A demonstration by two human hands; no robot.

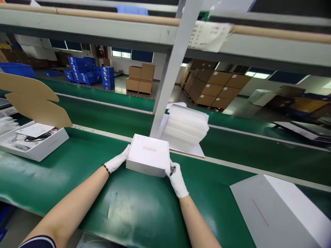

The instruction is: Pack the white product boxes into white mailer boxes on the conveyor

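Observation:
A closed white box (148, 154) with a thin red line on its lid rests on the green conveyor belt (124, 206) in front of me. My left hand (118, 161), in a white glove, grips the box's left side. My right hand (177, 178), also gloved, holds the box's near right corner. A beaded bracelet sits on my left wrist.
An open white box (33, 141) with cables and a paper sheet lies at the left, brown cardboard flaps above it. A stack of white foam bags (184, 127) stands behind the box by a grey upright post (173, 69). A large white box (281, 213) lies at right. Another gloved hand (7, 124) shows at far left.

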